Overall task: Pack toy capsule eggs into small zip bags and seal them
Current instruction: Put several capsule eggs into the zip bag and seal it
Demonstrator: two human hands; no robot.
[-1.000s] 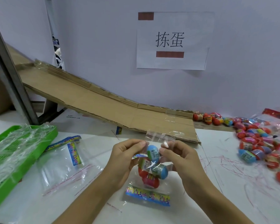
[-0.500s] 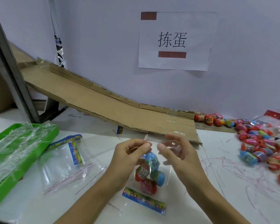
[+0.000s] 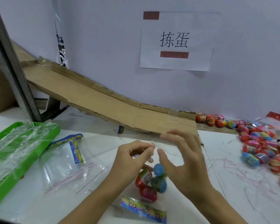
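Head view: a filled zip bag (image 3: 149,188) hangs upright between the two hands above the white table (image 3: 233,159), its printed header card at the bottom and its open mouth at the top, so the seal strip runs left to right at fingertip level. Inside it sit several capsule eggs (image 3: 158,169), blue, red and pink, clustered below the hands. The left hand (image 3: 129,160) pinches the upper left corner of the bag between thumb and curled forefinger. The right hand (image 3: 183,159) is at the upper right of the mouth, fingers spread and motion-blurred; whether its thumb actually touches the film cannot be told. Judgement: the seal lies directly between the two thumbs, the left hand anchors, and the right is placed to pinch and run outward along the strip. Loose eggs (image 3: 262,147) lie well apart to the right.
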